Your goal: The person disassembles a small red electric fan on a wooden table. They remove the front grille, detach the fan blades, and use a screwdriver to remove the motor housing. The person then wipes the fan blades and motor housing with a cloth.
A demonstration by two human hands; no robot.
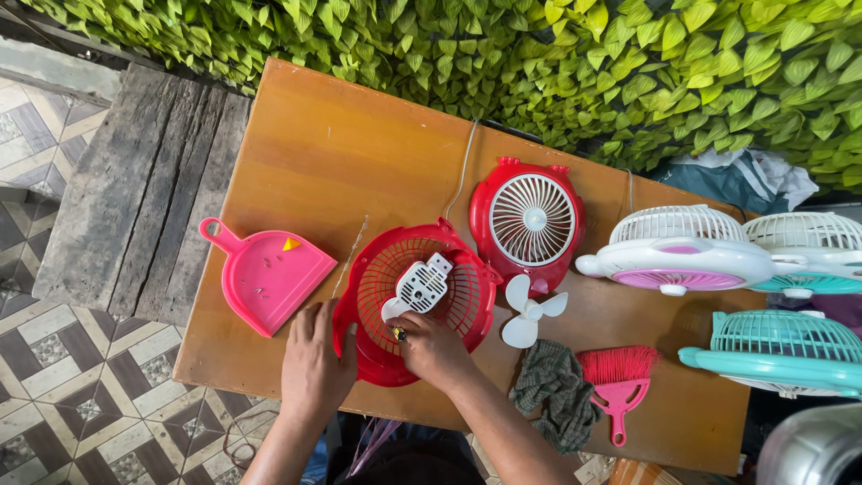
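Observation:
A red fan housing with a round grille [400,260] lies flat on the wooden table [314,144], a white motor block [423,284] at its centre. My left hand [314,359] rests on the housing's left rim, fingers flat. My right hand [431,346] is closed on a small tool with a dark and yellow tip [399,334], held over the grille just below the motor. A white three-bladed fan propeller [530,312] lies loose to the right of the housing.
A pink dustpan [268,274] lies left. A red fan front with white grille [530,220] sits behind. Right: pink-white fan [678,251], two teal fans [781,350], checked cloth [557,382], red hand brush [620,377]. Leafy wall [539,54] behind.

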